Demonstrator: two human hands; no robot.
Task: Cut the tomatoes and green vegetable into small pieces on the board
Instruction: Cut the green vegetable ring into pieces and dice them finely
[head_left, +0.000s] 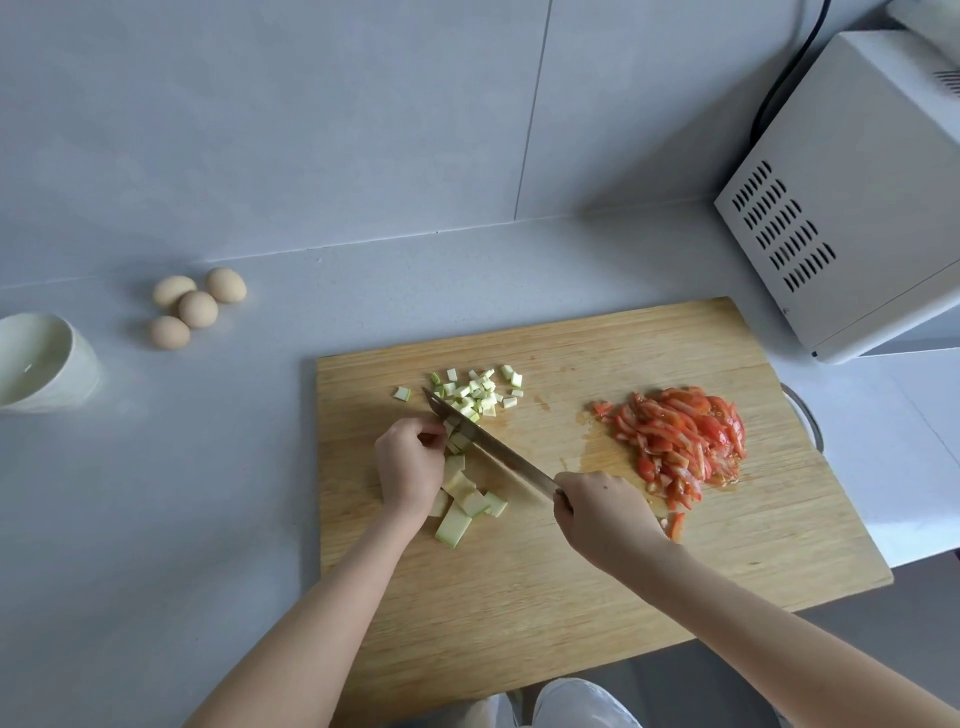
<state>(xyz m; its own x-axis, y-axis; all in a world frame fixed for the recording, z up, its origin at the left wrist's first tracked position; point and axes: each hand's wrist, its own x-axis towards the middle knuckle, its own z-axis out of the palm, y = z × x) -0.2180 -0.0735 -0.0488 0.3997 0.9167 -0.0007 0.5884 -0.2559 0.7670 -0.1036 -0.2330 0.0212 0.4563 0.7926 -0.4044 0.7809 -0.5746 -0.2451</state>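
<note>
A wooden cutting board (571, 582) lies on the grey counter. My right hand (602, 514) grips the handle of a knife (488, 444) whose blade angles up-left across the board. My left hand (408, 462) presses down on strips of pale green vegetable (462, 499) right beside the blade, fingers curled. Small green dice (478, 392) lie in a heap just beyond the blade tip. A pile of red tomato strips (680, 441) sits on the board's right part, with juice around it.
Several brown eggs (192, 309) rest on the counter at the left, near a white bowl (44, 364) at the left edge. A white microwave (852, 208) stands at the back right, close to the board's far corner.
</note>
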